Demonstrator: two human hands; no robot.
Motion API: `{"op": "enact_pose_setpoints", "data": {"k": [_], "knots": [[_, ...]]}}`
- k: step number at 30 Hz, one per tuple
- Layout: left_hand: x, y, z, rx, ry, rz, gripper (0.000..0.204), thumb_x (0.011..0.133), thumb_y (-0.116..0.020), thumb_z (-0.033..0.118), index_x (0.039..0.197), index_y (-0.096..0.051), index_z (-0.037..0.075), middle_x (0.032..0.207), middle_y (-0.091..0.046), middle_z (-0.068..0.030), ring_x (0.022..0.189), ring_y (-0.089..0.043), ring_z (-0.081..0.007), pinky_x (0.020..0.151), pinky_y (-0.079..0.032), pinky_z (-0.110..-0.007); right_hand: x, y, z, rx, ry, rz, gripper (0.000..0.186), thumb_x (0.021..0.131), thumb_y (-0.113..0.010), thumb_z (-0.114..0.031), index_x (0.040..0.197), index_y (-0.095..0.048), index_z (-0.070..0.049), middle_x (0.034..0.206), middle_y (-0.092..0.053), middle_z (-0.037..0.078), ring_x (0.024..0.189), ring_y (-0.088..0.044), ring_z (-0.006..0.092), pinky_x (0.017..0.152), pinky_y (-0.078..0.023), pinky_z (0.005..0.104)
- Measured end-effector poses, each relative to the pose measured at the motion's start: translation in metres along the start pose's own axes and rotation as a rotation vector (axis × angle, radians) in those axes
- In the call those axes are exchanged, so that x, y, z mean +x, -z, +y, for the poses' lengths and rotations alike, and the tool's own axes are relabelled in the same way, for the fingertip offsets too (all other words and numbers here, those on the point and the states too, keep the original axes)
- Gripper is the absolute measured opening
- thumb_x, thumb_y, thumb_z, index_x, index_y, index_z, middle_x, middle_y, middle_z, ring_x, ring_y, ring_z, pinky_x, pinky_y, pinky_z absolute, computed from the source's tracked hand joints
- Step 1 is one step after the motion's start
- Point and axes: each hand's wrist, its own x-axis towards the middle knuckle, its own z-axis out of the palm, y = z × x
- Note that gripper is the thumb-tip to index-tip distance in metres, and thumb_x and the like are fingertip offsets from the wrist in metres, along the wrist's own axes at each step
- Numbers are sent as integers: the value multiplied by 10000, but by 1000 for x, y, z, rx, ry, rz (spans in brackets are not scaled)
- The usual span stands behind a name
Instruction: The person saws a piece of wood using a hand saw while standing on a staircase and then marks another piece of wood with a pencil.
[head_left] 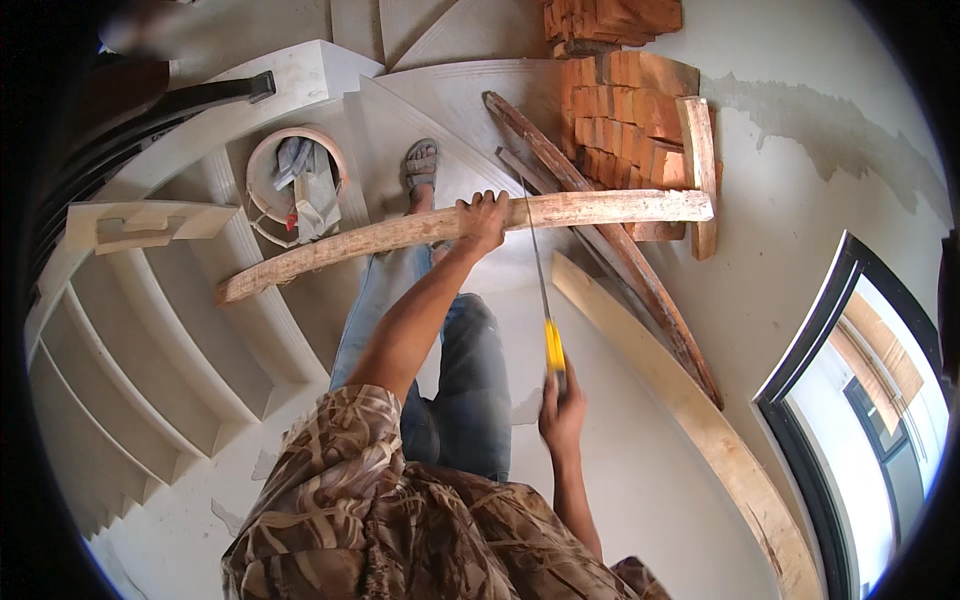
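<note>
A long, rough wooden beam (370, 236) lies crosswise in front of me, its right end by the brick stack. My left hand (482, 221) presses down on it near the middle, fingers closed over its upper edge. In my right hand (563, 408) is a handsaw (555, 345) with a yellow handle, its grip wrapped by my fingers. The thin blade reaches up and away from me to the beam, just right of my left hand. It meets or crosses the beam there; how deep it sits I cannot make out.
Stacked orange bricks (625, 110) stand at the far right with a short timber (697, 150) against them. Dark planks (640, 275) and a long pale board (690, 410) lie to the right. At the left are stairs (165, 345) and a bucket (262, 165) holding bags. A black-framed opening (800, 350) is far right.
</note>
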Motion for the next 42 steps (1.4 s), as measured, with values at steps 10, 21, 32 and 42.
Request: {"op": "enact_pose_setpoints", "data": {"k": [10, 21, 32, 42], "knots": [[11, -16, -7, -14, -1, 33, 576, 732, -738, 126, 1270, -534, 113, 1224, -611, -135, 1173, -574, -333, 888, -422, -637, -45, 10, -4, 69, -109, 17, 456, 993, -533, -84, 1438, -494, 6, 933, -719, 182, 788, -653, 169, 770, -521, 329], [1, -8, -18, -52, -63, 8, 702, 725, -790, 274, 1349, -494, 147, 1238, -562, -136, 1239, -519, -322, 986, -381, -598, 121, -74, -4, 40, 142, 53, 424, 1020, -575, -185, 1379, -530, 36, 984, -704, 263, 843, -701, 327, 763, -537, 363], [-33, 138, -348, 119, 883, 763, 923, 789, -724, 315, 1540, -251, 62, 1462, -426, -200, 1353, -413, -397, 1076, -348, -611, 136, -66, -12, 28, 208, 75, 433, 1040, -546, -213, 1399, -512, 26, 712, -565, 128, 582, -471, 192, 559, -428, 371], [33, 177, -391, 456, 384, 223, 372, 960, -539, 181, 1324, -588, 243, 1027, -722, -132, 890, -725, -318, 766, -573, -502, 137, -66, -11, 55, 148, 42, 428, 1047, -522, -211, 1385, -499, 49, 653, -477, 49, 564, -404, 115, 507, -366, 324]]}}
